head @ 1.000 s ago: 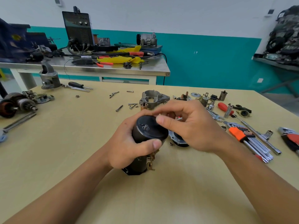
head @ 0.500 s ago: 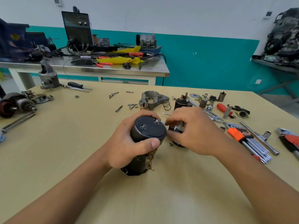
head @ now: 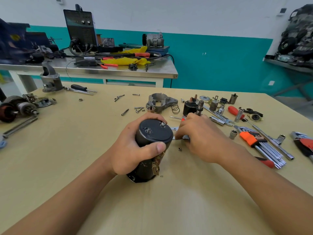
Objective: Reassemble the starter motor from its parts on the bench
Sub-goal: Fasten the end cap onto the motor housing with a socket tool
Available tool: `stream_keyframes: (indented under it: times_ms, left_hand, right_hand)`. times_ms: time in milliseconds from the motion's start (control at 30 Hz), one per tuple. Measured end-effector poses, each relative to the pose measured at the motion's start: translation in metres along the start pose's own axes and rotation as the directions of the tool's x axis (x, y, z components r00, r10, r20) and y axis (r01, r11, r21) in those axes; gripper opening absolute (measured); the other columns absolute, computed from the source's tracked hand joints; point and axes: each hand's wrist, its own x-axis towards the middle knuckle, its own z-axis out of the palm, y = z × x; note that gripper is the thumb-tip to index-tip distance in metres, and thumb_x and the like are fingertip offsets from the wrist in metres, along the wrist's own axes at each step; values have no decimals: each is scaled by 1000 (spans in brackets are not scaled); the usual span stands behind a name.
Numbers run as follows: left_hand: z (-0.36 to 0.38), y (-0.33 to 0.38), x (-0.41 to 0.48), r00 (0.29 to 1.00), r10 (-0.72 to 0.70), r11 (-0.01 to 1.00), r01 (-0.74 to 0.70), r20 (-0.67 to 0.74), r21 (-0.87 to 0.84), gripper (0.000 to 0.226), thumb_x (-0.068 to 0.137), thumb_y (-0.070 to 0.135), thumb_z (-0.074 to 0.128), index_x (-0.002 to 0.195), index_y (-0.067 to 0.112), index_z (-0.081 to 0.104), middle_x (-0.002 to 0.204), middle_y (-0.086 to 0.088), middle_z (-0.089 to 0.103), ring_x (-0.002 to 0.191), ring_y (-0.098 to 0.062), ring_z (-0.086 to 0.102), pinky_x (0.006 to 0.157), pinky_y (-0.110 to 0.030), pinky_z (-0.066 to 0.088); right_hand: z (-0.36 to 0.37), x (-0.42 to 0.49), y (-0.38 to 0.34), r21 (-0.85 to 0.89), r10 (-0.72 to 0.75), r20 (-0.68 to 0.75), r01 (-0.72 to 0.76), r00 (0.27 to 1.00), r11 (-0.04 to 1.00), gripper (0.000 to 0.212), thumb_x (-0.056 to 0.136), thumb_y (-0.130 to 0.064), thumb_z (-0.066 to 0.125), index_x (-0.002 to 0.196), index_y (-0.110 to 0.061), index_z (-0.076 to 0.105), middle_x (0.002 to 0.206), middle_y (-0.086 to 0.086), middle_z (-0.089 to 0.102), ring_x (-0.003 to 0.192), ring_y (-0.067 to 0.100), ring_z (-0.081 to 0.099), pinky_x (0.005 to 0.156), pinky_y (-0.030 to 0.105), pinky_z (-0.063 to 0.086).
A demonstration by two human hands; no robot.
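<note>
Left hand [head: 133,150] is gripping black cylindrical motor housing [head: 153,133] upright; right hand [head: 201,141] is pinching flat silver plate [head: 174,128] lying beside it. Next, likely: lifting it, aligning over end studs.

Workshop, welder [head: 81,29], hex keys [head: 264,146], sockets [head: 233,134]

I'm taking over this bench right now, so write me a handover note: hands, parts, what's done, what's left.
Left hand grips the black motor body, upright on the bench.
Right hand rests on a flat metal plate beside it; its grip is hidden.
Done: end cap on the body, two studs showing.
Left: grey housing, solenoid, spring and loose bolts lie unfitted behind.
</note>
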Motion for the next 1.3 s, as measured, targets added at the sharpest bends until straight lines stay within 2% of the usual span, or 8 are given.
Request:
stream_keyframes:
  times_ms: [200, 400, 633, 767, 867, 933, 1100, 1300]
  left_hand:
    - [-1, -1, 0, 1000, -12, 1000, 12, 11, -12, 55, 71, 40, 69, 115, 10, 59, 99, -1, 64, 88, -14, 62, 78, -24, 48]
    - [-1, -2, -1, 1000, -22, 999, 22, 14, -26, 55, 71, 39, 70, 116, 10, 58, 98, 1, 64, 87, -14, 62, 77, -25, 49]
    - [-2, -1, 0, 1000, -31, 999, 31, 3, -28, 53, 72, 40, 69, 115, 11, 59, 100, -5, 64, 89, -15, 62, 78, -23, 48]
    - [0, 0, 0, 1000, -30, 999, 30, 1, -44, 53, 71, 40, 69, 114, 11, 59, 96, -1, 64, 87, -13, 62, 76, -21, 47]
    - [3, 1, 1, 1000, -27, 998, 26, -6, -56, 54, 70, 39, 71, 113, 8, 58, 92, -9, 64, 81, -15, 62, 73, -21, 49]
    - [4, 1, 2, 1000, -24, 998, 23, -10, -58, 55, 71, 38, 73, 114, 7, 58, 92, -12, 65, 79, -20, 62, 71, -24, 51]
    - [7, 2, 6, 999, -37, 998, 37, 18, -58, 47, 73, 35, 74, 111, 11, 60, 88, -5, 64, 77, -21, 62, 69, -28, 51]
    - [10, 2, 9, 998, -62, 998, 62, 12, -25, 36, 71, 38, 76, 103, 27, 63, 87, 6, 64, 77, -13, 62, 68, -24, 49]
  right_hand:
    - [0, -6, -13, 32, 37, 183, -44, 982, 999, 34, 91, -7, 56, 116, -25, 70, 108, 2, 65, 93, 25, 63, 75, 42, 57]
    - [-4, -6, -15, 50, 25, 281, -40, 959, 998, 24, 95, -6, 49, 79, -20, 59, 80, 5, 60, 70, 25, 61, 62, 39, 52]
    - [-3, -6, -9, 176, 32, 263, -80, 964, 981, 7, 97, -23, 59, 95, -22, 66, 93, -3, 64, 82, 14, 62, 75, 31, 56]
    - [-6, -4, -2, 404, 84, 5, -79, 996, 911, 7, 93, -25, 68, 97, -29, 72, 89, -12, 67, 80, 0, 61, 71, 15, 47]
    - [-24, -8, -7, 785, 231, -370, 169, 900, 597, 20, 82, -17, 80, 79, -36, 77, 75, -14, 74, 69, 3, 69, 63, 15, 53]
    - [-34, -12, -16, 836, 216, -484, 375, 848, 400, 20, 77, -14, 80, 80, -34, 79, 77, -12, 76, 70, 6, 71, 63, 16, 54]
    - [-35, -14, -34, 856, 76, -451, 407, 889, 318, 16, 75, -6, 78, 81, -20, 79, 85, 0, 76, 83, 22, 72, 73, 37, 61]
    - [-36, -14, -26, 875, 19, -362, 333, 932, 351, 17, 76, -9, 76, 83, -24, 80, 88, -1, 77, 89, 21, 73, 78, 39, 61]
